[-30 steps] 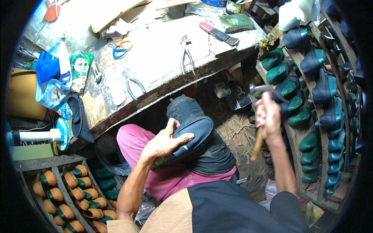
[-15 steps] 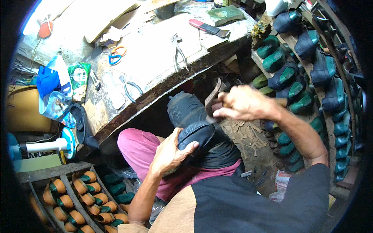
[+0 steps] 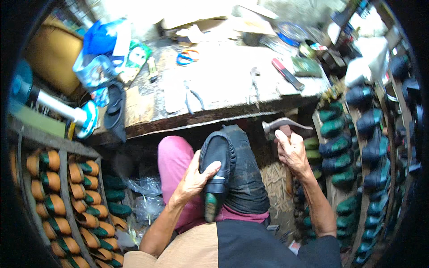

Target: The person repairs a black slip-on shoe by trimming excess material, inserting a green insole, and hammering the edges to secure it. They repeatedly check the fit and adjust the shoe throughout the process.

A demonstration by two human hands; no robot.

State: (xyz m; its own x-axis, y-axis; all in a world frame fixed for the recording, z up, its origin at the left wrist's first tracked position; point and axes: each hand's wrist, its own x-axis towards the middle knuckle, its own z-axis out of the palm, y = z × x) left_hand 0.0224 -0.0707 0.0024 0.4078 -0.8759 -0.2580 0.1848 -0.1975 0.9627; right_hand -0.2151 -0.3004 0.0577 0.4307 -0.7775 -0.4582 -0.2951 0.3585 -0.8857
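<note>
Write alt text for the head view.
A seated person's left hand presses a black shoe onto the lap while the right hand grips a hammer. A cluttered workbench lies ahead, with racks of shoe lasts either side.

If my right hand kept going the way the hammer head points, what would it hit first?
Likely the black shoe on your lap. The right hand holds a hammer whose head faces left toward it, with only dark open space between. Depth is unclear, so it could pass above the shoe.

Glaring benchtop, dim below; blurred, edges warped.
</note>
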